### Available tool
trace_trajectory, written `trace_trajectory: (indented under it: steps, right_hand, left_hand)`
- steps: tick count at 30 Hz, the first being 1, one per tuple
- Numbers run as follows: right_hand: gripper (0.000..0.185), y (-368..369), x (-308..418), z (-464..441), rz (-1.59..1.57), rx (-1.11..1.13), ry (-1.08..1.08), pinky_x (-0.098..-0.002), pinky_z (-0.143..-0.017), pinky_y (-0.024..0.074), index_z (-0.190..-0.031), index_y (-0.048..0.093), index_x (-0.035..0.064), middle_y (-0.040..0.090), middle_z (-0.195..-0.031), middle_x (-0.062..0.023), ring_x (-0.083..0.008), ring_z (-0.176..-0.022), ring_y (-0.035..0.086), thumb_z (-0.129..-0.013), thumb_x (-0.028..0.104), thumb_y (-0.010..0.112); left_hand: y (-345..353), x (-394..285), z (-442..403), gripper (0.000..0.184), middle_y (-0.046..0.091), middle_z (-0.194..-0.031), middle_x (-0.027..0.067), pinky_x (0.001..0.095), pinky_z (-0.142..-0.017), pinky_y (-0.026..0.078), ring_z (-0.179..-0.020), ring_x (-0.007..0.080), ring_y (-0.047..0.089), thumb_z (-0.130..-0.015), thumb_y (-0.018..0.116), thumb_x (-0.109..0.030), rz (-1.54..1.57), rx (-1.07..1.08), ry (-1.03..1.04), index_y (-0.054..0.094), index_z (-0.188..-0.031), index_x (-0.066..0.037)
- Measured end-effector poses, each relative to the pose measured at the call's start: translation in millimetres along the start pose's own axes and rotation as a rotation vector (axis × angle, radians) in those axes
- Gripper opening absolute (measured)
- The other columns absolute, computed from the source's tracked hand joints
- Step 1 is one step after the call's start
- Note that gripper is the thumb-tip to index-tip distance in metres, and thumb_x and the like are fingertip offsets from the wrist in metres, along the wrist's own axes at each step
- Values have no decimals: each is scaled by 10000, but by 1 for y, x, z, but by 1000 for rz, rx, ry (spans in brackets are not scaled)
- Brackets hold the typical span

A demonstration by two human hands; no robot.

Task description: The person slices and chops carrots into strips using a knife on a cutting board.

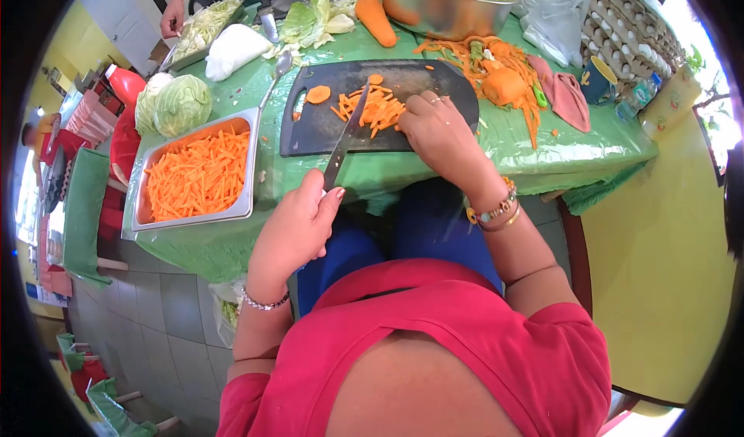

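My left hand (pixel 298 224) is closed around the handle of a knife (pixel 347 139). The blade points up and away across the black cutting board (pixel 310 139), its tip beside the cut carrot sticks (pixel 370 111). On the board's right half, my right hand (pixel 438 131) has its fingers curled down against the right edge of that pile, pinching carrot pieces; the fingertips are partly hidden. A round carrot slice (pixel 318 94) lies left of the blade. To the left, a metal tray (pixel 252 166) is heaped with carrot sticks (pixel 194 177).
Cabbages (pixel 182 104), a spoon (pixel 277 77) and a white bag (pixel 236 52) sit on the left. Behind the board are a whole carrot (pixel 376 21) and a metal bowl (pixel 446 15). Carrot peelings (pixel 523 69), a pink cloth (pixel 566 96) and a mug (pixel 598 80) stand right. Another person's hand (pixel 172 20) is far left.
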State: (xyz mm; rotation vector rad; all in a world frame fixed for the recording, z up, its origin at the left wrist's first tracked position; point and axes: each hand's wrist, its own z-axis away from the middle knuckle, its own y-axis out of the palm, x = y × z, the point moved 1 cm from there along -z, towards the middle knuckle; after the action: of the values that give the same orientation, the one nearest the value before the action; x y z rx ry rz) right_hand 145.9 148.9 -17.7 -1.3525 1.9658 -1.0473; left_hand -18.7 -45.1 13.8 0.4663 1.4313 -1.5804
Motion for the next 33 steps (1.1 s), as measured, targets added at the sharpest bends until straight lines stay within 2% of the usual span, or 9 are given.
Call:
trace_trajectory:
  steps: [7, 8, 11, 13, 14, 16, 17, 27, 33]
  right_hand:
    - [108, 9, -14, -3, -44, 10, -1, -404, -833, 476, -881, 625, 38, 596, -930, -124, -307, -954, 575, -794, 17, 565]
    - [127, 9, -18, -4, -62, -79, 6, -409, -838, 476, -908, 639, 36, 600, -934, -126, -316, -949, 572, -806, 13, 567]
    - [167, 1, -35, -5, -125, -198, 69, -421, -850, 478, -969, 665, 35, 606, -942, -131, -338, -938, 570, -837, 1, 570]
    - [164, -10, -48, -3, -202, -294, 166, -442, -848, 477, -1007, 675, 42, 609, -944, -144, -368, -925, 568, -876, -9, 590]
    - [164, -15, -50, 1, -200, -285, 172, -442, -848, 477, -1007, 675, 42, 609, -944, -144, -368, -925, 568, -876, -9, 590]
    - [137, -25, -51, 9, -301, -302, 275, -444, -837, 472, -991, 661, 31, 609, -933, -152, -371, -911, 566, -870, -9, 611]
    - [117, -28, -50, 12, -308, -305, 249, -437, -831, 469, -975, 648, 30, 610, -927, -148, -361, -906, 567, -863, 0, 632]
    - [215, -1, -16, 54, -234, -183, 112, -400, -833, 515, -966, 672, 32, 640, -1015, -83, -280, -956, 630, -755, -1, 659]
    - [226, 1, -13, 61, -223, -241, 191, -392, -842, 528, -978, 691, 38, 658, -1036, -75, -276, -963, 648, -754, 12, 673]
  left_hand:
    - [-5, -1, -4, 226, 522, -574, 36, 261, -383, 385, -393, 101, 506, -1062, 500, -258, 20, -7, -21, 436, -975, -59]
    - [-5, -2, -5, 226, 522, -574, 36, 261, -383, 385, -393, 101, 506, -1062, 500, -258, 20, -4, -23, 436, -975, -59]
    - [-5, -11, -7, 288, 545, -572, 84, 314, -393, 405, -401, 157, 554, -1048, 528, -268, -51, 41, -33, 390, -928, -45]
    - [5, -23, -10, 274, 591, -608, 168, 415, -465, 468, -477, 299, 618, -1036, 533, -253, -135, 190, -27, 418, -957, -18]
    - [14, -21, -15, 274, 591, -608, 168, 415, -465, 468, -477, 299, 618, -1036, 533, -253, -130, 199, -30, 418, -957, -18]
    - [33, -18, -27, 264, 544, -566, 103, 353, -399, 411, -397, 205, 548, -1042, 524, -254, -248, 223, 289, 411, -960, -30]
    - [39, -19, -33, 276, 552, -561, 143, 389, -420, 425, -406, 256, 566, -1037, 522, -253, -289, 234, 303, 406, -957, -15]
    - [44, -22, -64, 262, 571, -574, 150, 390, -452, 444, -422, 260, 577, -1039, 513, -232, -291, 90, 269, 390, -941, -22]
    - [60, -29, -63, 268, 574, -634, 213, 478, -516, 408, -527, 399, 567, -1036, 526, -212, -224, 81, 382, 381, -944, -6]
